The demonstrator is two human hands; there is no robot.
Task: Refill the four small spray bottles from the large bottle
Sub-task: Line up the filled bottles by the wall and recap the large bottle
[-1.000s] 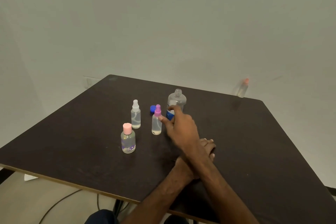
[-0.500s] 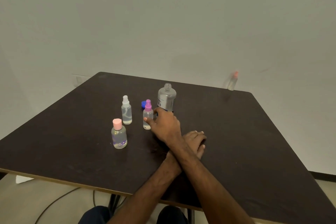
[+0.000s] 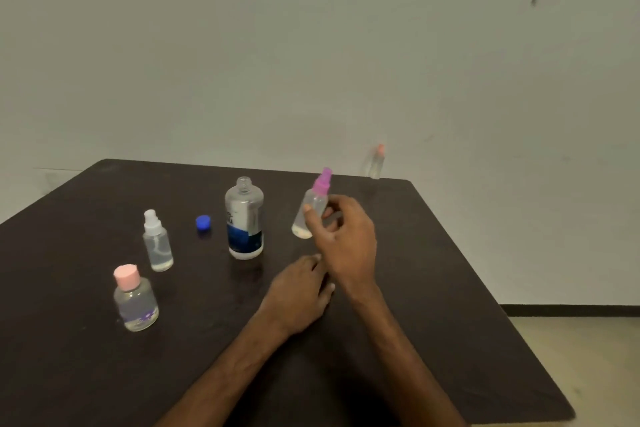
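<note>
**Purple-capped spray bottle (image 3: 311,210) in hand, large bottle open for the refill**

Dark brown laminate covers the counter (image 3: 450,288) where a person sits to top up a set of small bottles. The right hand (image 3: 346,239) holds the purple-capped spray bottle clear of the counter, just right of the large bottle (image 3: 244,218). The thumb presses its front and the fingers (image 3: 337,210) curl round behind it. It leans with its top away from the person, apparently so the sprayer head can be twisted off. That head is not yet removed, and only a shallow pool of liquid shows at the base.

The left hand (image 3: 298,291) lies palm down on the counter with fingers relaxed and gripping nothing. It sits close under the right wrist, well placed to come up and work the cap.

The large bottle stands upright near the middle of the counter with its neck bare. Its blue cap (image 3: 203,222) is set just to its left, so it appears ready to pour.

Two more small bottles stand capped further left. The white-capped spray bottle (image 3: 157,243) is nearer the blue cap and the pink-capped bottle (image 3: 135,302) is nearer the person. A fourth small bottle (image 3: 375,161), blurred and orange-topped, stands alone at the far right corner, well apart from the rest. By this layout the filling appears barely begun.

Behind the counter rises a plain pale wall (image 3: 311,45) with one small dark mark (image 3: 533,2) high on the right. A black skirting strip (image 3: 568,309) meets a beige floor (image 3: 588,350) at lower right.
</note>
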